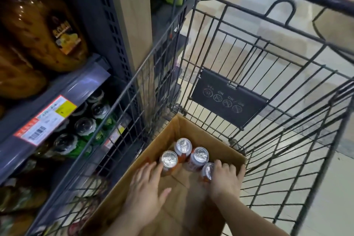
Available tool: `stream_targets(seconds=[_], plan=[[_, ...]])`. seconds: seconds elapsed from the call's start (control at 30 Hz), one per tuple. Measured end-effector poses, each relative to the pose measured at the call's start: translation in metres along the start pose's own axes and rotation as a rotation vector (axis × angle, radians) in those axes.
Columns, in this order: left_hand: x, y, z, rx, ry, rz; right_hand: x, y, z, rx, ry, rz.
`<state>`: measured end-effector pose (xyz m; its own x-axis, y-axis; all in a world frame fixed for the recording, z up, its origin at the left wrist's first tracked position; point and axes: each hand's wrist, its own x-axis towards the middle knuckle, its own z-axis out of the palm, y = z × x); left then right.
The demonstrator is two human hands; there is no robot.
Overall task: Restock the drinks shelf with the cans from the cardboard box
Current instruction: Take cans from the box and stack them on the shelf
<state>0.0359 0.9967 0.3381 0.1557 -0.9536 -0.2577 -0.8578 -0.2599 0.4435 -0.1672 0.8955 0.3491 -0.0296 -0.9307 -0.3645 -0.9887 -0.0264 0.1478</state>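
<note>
Four orange cans stand upright at the far end of the open cardboard box (193,132), which sits in a wire shopping cart (277,140) drawn close alongside the drinks shelf (63,90); the near half of the box floor is bare. The left hand (145,193), fingers straight and spread, touches the leftmost can (169,159); the right hand (226,177) curls its fingers around the rightmost can (207,171) by the box's right wall. The cart's dark plaque (228,99) reads "ON"; the shelf-edge price tag (46,120) is illegible.

Shiny metal cans (184,145) stand in a matt cardboard box (220,145).
</note>
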Motion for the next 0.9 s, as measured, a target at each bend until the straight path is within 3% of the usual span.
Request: stream_targets(seconds=[0.33, 0.57, 0.73, 0.9], plan=[[0.038, 0.013, 0.045, -0.173, 0.042, -0.179, -0.041, 0.012, -0.076, 0.021, 0.066, -0.165], [0.068, 0.016, 0.077, -0.285, 0.196, -0.317, -0.035, 0.012, -0.07, 0.041, 0.017, -0.172], [0.059, 0.015, 0.067, -0.253, 0.227, -0.294, -0.041, 0.008, -0.067, 0.1, 0.092, -0.251], [0.025, 0.025, 0.012, -0.269, 0.264, -0.208, -0.064, 0.005, -0.092, 0.166, 0.096, -0.294]])
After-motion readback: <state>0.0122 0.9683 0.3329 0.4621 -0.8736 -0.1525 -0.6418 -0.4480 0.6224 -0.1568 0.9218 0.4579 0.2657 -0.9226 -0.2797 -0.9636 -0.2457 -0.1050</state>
